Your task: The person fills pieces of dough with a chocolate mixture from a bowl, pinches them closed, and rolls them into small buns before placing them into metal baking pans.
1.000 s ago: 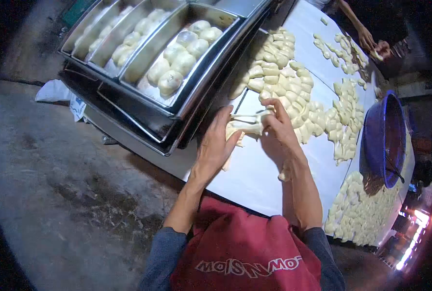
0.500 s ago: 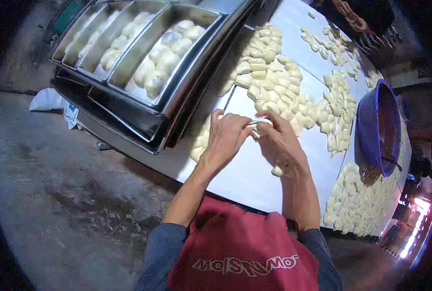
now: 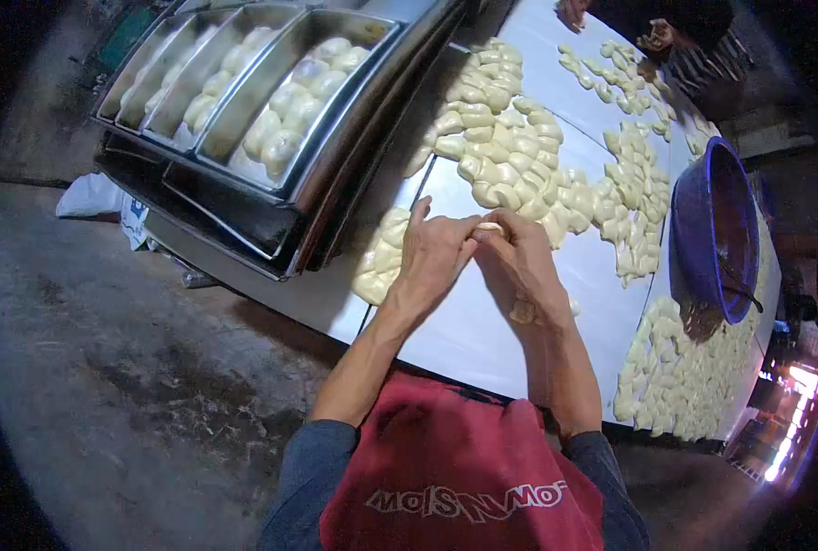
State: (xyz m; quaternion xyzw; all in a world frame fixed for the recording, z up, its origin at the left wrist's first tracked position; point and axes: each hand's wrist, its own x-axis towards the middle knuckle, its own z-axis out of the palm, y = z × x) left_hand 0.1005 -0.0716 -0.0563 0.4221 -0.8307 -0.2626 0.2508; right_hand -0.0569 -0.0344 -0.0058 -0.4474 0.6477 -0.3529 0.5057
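Over the white tabletop (image 3: 455, 340) my two hands meet, pinching one small piece of pale dough (image 3: 490, 227) between their fingertips. My left hand (image 3: 434, 250) has its thumb and fingers closed at the dough's left side, with one finger sticking up. My right hand (image 3: 523, 253) is curled around the other side and hides part of the piece. Below my right wrist another bit of dough (image 3: 523, 312) lies on the table, partly covered. A spread of many dough pieces (image 3: 505, 161) begins just beyond my hands, and a smaller group (image 3: 381, 262) lies left of my left hand.
Metal loaf pans (image 3: 285, 119) with dough balls stand on stacked dark trays (image 3: 207, 216) at left. A purple basin (image 3: 716, 230) sits at right beside more dough pieces (image 3: 675, 376). Another person's hand (image 3: 657, 37) shows at the table's far end.
My fingertips have drawn closer together, and the dough between them shows less than before. At the far end, the other person's hands have moved apart.
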